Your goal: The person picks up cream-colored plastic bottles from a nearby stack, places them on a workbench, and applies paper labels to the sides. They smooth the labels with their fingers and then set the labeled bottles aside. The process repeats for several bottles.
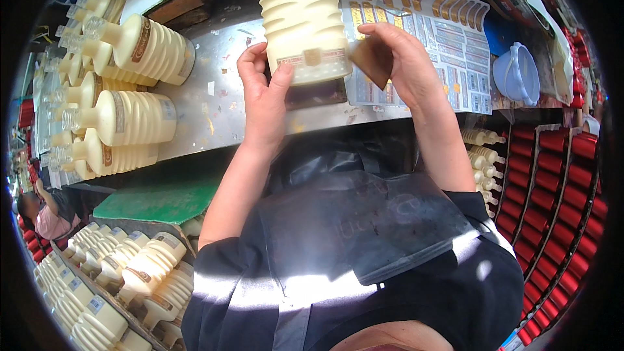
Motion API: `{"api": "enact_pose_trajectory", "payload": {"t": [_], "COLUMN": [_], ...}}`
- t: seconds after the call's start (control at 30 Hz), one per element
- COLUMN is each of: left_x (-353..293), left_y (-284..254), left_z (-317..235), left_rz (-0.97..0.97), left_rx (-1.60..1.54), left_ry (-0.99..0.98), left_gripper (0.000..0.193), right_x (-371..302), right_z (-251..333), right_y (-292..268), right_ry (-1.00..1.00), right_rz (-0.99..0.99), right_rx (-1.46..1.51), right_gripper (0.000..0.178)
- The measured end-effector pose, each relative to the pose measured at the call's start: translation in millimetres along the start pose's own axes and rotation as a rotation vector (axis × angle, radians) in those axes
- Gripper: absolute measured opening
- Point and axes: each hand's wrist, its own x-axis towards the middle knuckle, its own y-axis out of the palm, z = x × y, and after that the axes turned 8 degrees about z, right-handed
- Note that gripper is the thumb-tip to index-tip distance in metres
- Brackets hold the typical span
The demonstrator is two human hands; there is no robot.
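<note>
A cream-coloured bottle with wavy ribbed sides [304, 26] is in front of me, its base toward me. It has a gold label strip near the top and a brown-gold label near its base. My left hand [265, 88] grips the base's left side, thumb on the front beside the lower label. To the right of the bottle, my right hand [411, 62] holds a flat brown scraper-like piece [373, 60] between thumb and fingers, apart from or just at the bottle's edge; its outline is slightly blurred. Sheets of gold and silver stickers [442, 39] lie behind the right hand.
Several labelled bottles [140, 117] lie on the metal table [211, 107] at left. More fill a crate [97, 286] lower left, beside a green board [159, 201]. A light-blue bucket [517, 75] stands right. Racks of red cylinders [546, 208] fill the lower right. A person [55, 221] is far left.
</note>
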Motion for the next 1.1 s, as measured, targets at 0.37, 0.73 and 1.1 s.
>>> {"api": "enact_pose_trajectory", "payload": {"t": [0.37, 0.73, 1.1], "left_x": [1, 4, 0], "left_y": [-4, -3, -17], "left_z": [-2, 18, 10], "left_rz": [-0.006, 0.002, -0.025], "left_rx": [-0.092, 0.251, 0.749], "left_ry": [0.008, 0.16, 0.255], "left_gripper": [0.053, 0.05, 0.076], "right_x": [-27, -18, -44], "right_z": [11, -52, -13], "right_y": [64, 10, 36], "right_ry": [-0.82, -0.186, -1.088], "right_rz": [-0.107, -0.27, 0.057], "right_rx": [-1.018, -0.411, -1.151], "right_gripper": [0.025, 0.023, 0.027]}}
